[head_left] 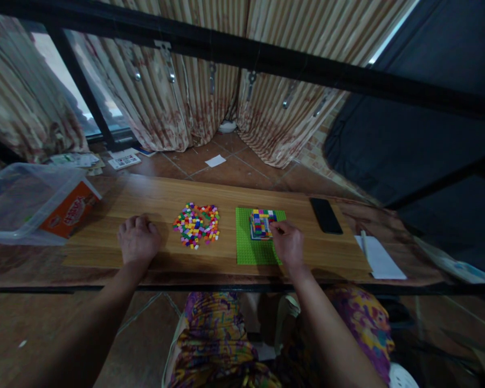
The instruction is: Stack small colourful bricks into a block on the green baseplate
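Note:
My left hand rests knuckles-up on the wooden table, fingers curled under, just left of a loose pile of small multicoloured bricks. My right hand lies on the green baseplate, its fingertips pinched together against the right side of a square multicoloured brick stack built on the plate. What the fingertips grip, if anything, is too small to see.
A clear plastic box with an orange carton inside stands at the table's left end. A black phone lies right of the plate, with a white paper and pen beyond. Curtains and tiled floor lie behind.

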Demonstrator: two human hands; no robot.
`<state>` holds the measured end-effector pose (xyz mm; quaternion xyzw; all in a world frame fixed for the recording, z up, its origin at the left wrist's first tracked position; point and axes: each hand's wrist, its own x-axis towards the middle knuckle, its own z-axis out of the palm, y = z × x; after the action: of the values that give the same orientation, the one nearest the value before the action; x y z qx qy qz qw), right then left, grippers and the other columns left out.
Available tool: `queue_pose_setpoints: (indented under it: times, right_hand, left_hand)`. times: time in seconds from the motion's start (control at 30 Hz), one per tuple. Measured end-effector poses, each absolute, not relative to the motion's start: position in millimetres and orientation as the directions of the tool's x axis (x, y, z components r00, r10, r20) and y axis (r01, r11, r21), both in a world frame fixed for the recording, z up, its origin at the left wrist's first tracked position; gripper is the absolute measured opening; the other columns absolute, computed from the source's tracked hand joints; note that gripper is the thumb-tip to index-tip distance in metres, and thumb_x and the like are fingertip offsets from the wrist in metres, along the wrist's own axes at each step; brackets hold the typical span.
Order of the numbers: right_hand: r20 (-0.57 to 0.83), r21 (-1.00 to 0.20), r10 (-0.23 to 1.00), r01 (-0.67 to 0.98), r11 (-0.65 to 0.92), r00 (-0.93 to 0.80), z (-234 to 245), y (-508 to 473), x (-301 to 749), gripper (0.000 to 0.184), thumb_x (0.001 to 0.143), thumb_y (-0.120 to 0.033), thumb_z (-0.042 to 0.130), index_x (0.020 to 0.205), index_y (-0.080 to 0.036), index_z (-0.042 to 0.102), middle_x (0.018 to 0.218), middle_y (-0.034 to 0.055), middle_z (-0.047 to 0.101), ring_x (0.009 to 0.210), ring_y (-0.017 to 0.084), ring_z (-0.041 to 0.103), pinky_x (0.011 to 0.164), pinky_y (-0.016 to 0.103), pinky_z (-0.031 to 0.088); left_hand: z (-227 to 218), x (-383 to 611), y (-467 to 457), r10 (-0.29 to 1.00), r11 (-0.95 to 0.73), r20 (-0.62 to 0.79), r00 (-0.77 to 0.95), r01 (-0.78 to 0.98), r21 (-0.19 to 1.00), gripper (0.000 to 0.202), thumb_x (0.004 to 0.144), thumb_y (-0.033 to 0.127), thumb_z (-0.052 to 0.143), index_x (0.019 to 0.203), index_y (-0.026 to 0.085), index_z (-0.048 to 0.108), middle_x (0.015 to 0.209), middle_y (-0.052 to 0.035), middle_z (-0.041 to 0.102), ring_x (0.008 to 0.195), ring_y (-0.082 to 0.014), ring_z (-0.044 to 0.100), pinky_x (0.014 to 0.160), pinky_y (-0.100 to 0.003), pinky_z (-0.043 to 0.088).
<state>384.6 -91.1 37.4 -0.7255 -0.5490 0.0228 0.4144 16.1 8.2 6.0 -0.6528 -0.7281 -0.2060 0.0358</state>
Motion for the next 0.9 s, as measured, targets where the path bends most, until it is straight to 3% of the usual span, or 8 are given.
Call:
queue_pose_setpoints:
  times: [0.3, 0.47, 0.73, 0.9]
  right_hand:
    - [0.388, -0.633, 0.851, 0.774, -0.033, 0.354, 42.2, -91.4, 385.6, 0.025, 0.085, -0.026, 0.054, 0.069, -0.019, 0.072, 0.074, 0.0068, 0.070, 0.072, 0.019, 0.063, 0.071, 0.030, 0.047]
    - [0.379, -0.678, 0.856, 0.735, -0.002, 0.352, 43.3, -94.6, 387.2, 0.024, 0.085, -0.027, 0.055, 0.078, -0.018, 0.075, 0.082, 0.0085, 0.074, 0.077, 0.020, 0.067, 0.075, 0.031, 0.050]
    - [0.419, -0.793, 0.738, 0.609, 0.015, 0.529, 43.0, -112.9, 387.1, 0.026, 0.087, -0.033, 0.057, 0.090, -0.016, 0.076, 0.087, 0.0097, 0.075, 0.080, 0.021, 0.068, 0.073, 0.032, 0.052]
    - [0.436, -0.808, 0.744, 0.584, 0.076, 0.506, 44.6, -130.2, 365.1, 0.023, 0.090, -0.033, 0.057, 0.093, -0.018, 0.075, 0.089, 0.0078, 0.074, 0.082, 0.019, 0.068, 0.073, 0.031, 0.053]
  left_hand:
    - [10.1, 18.7, 7.0, 0.942, 0.071, 0.299, -0.153, 0.961, 0.266, 0.039, 0.090, 0.027, 0.039, 0.113, 0.006, 0.063, 0.120, -0.0252, 0.062, 0.115, -0.0390, 0.053, 0.099, -0.054, 0.042]
    - [8.8, 18.0, 7.7, 0.936, 0.064, 0.313, -0.163, 0.950, 0.305, 0.039, 0.090, 0.026, 0.041, 0.115, 0.006, 0.064, 0.121, -0.0242, 0.061, 0.116, -0.0380, 0.054, 0.099, -0.055, 0.043]
    - [7.2, 16.6, 9.0, 0.936, 0.072, 0.315, -0.156, 0.962, 0.262, 0.040, 0.090, 0.027, 0.040, 0.114, 0.006, 0.064, 0.119, -0.0238, 0.062, 0.113, -0.0379, 0.054, 0.098, -0.053, 0.042]
    - [7.5, 16.9, 8.4, 0.938, 0.066, 0.315, -0.144, 0.967, 0.245, 0.039, 0.090, 0.025, 0.040, 0.113, 0.005, 0.064, 0.115, -0.0248, 0.063, 0.110, -0.0375, 0.055, 0.096, -0.053, 0.042]
